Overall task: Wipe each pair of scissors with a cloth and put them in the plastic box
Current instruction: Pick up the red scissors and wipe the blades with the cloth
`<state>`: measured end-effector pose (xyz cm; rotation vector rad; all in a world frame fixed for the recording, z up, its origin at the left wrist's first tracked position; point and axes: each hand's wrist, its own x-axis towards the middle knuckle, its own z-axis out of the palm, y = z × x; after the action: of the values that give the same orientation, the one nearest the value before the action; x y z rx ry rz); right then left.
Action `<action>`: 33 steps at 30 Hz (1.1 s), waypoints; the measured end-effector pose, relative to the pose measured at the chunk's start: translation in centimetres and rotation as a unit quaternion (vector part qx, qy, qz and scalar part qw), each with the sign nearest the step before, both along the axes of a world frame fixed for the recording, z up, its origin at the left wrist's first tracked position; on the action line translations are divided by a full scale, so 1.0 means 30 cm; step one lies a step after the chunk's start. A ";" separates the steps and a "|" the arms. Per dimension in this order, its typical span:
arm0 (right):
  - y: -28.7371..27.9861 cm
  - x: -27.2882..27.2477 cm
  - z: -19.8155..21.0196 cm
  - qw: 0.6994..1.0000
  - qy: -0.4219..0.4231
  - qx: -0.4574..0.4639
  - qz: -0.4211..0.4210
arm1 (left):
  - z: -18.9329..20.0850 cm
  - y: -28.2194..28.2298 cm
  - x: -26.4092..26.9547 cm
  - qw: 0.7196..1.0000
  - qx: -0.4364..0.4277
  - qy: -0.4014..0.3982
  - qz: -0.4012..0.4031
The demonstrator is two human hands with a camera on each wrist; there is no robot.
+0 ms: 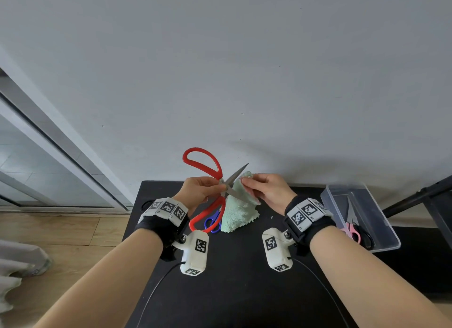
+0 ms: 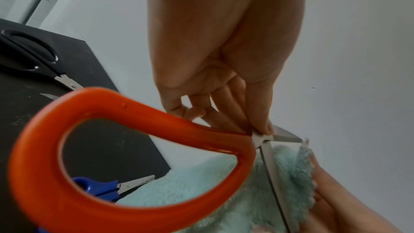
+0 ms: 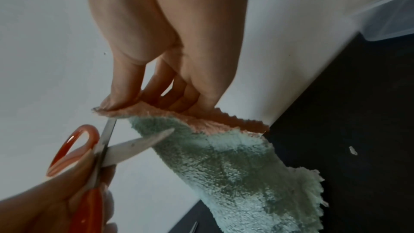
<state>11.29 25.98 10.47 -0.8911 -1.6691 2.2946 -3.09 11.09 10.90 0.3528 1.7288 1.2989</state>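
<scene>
My left hand (image 1: 203, 189) pinches the red-handled scissors (image 1: 204, 161) at the pivot, holding them spread wide above the black table (image 1: 232, 278); in the left wrist view my left hand (image 2: 257, 127) shows the same pinch beside the red scissors' handle (image 2: 112, 148). My right hand (image 1: 264, 188) grips a mint-green cloth (image 1: 238, 210) with a pink edge, against one blade. In the right wrist view my right hand (image 3: 156, 100) holds the cloth (image 3: 224, 157) next to the scissors' blades (image 3: 134, 145). The clear plastic box (image 1: 381, 217) stands at the right with pink-handled scissors (image 1: 352, 232) inside.
Blue-handled scissors (image 1: 212, 221) lie on the table under the red ones, also seen as blue scissors (image 2: 105, 187). Black-handled scissors (image 2: 38, 59) lie farther left on the table. A white wall rises behind the table; wooden floor lies to the left.
</scene>
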 end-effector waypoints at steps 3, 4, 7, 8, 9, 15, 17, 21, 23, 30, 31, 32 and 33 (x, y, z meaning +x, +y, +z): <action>-0.020 -0.015 0.006 1.000 -0.008 0.000 0.012 | 0.010 0.006 0.013 1.000 0.001 0.019 -0.009; -0.026 -0.019 0.007 1.000 -0.011 -0.002 0.008 | 0.012 0.008 0.016 1.000 0.003 0.023 -0.011; -0.039 -0.034 0.003 1.000 -0.017 -0.013 0.005 | 0.012 0.011 0.026 0.999 0.010 0.035 -0.016; -0.042 -0.037 0.003 1.000 -0.020 -0.007 0.008 | 0.012 0.012 0.029 0.999 0.011 0.037 -0.016; -0.044 -0.040 0.002 1.000 -0.027 0.000 0.009 | 0.012 0.013 0.031 0.999 0.011 0.038 -0.016; -0.045 -0.044 -0.001 0.998 -0.054 0.034 0.010 | 0.008 0.015 0.035 0.997 -0.003 0.068 -0.028; -0.044 -0.047 -0.009 0.997 -0.061 0.045 0.006 | 0.007 0.014 0.038 0.997 -0.009 0.072 -0.027; -0.048 -0.051 -0.019 0.998 -0.055 0.039 -0.008 | 0.011 0.018 0.039 0.996 -0.011 0.078 -0.031; -0.047 -0.049 -0.028 0.998 -0.049 0.030 -0.018 | 0.016 0.019 0.032 0.995 -0.017 0.094 -0.043; -0.018 -0.021 -0.039 0.997 -0.054 0.035 -0.032 | 0.003 -0.011 0.023 0.991 -0.038 0.108 -0.076; -0.017 -0.018 -0.038 0.998 -0.051 0.031 -0.034 | 0.000 -0.012 0.023 0.990 -0.038 0.109 -0.078; -0.014 -0.014 -0.037 0.998 -0.046 0.028 -0.035 | -0.001 -0.012 0.023 0.990 -0.037 0.108 -0.079; -0.013 -0.011 -0.039 0.998 -0.040 0.026 -0.037 | 0.001 -0.012 0.021 0.990 -0.037 0.106 -0.081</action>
<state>10.96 25.59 9.29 -1.0292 -1.6892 2.1855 -2.46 10.73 10.92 0.5935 1.8762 1.1085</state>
